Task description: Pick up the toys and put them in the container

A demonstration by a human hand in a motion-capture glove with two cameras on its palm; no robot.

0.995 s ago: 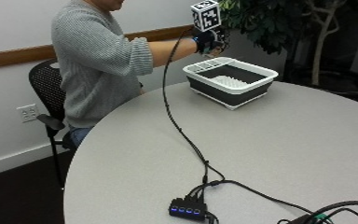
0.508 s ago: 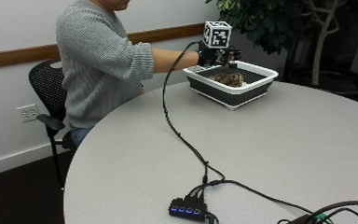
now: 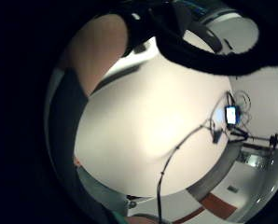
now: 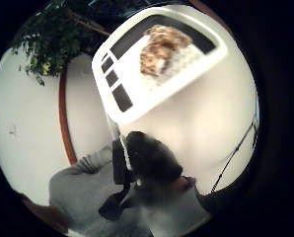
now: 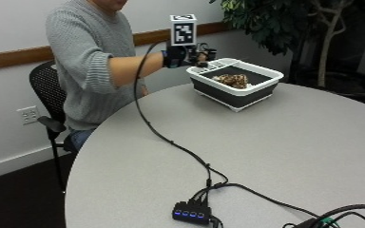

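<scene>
a: where's the right hand [image 5: 186,56] rn?
b: up in the air, off the worktop [image 5: 309,142], just beside the container [image 5: 235,83] at its near end rim, on the person's side. forearm stretched out from the grey sleeve [image 5: 87,57].
a: fingers holding anything?
b: can't tell. outside view shows the gloved hand side-on, fingers too small to read as curled or straight. palm views don't settle it either, only a black strap and a bit of bare finger at the edge. nothing seen in them tho.
a: and the toy?
b: brown spotted plush toy [image 5: 232,80] lies inside the container, on its white floor, past the fingers. thumb side view shows it too [image 4: 162,47], resting toward one end of the tub, apart from the slotted end.
a: container itself?
b: white rim, dark walls, sits on the worktop toward the far edge, by the plant [image 5: 277,23]. in thumb side view its white rim [image 4: 137,106] w/ the dark slots is the part nearest the fingers.
a: anything else ard?
b: black cable [image 5: 170,142] hangs from the hand and runs down across the worktop to a small hub w/ blue lights [image 5: 192,212] at the near edge. little finger side view looks out over bare worktop [image 3: 148,130] w/ that cable across it. person sits on a black chair [image 5: 46,95].
</scene>
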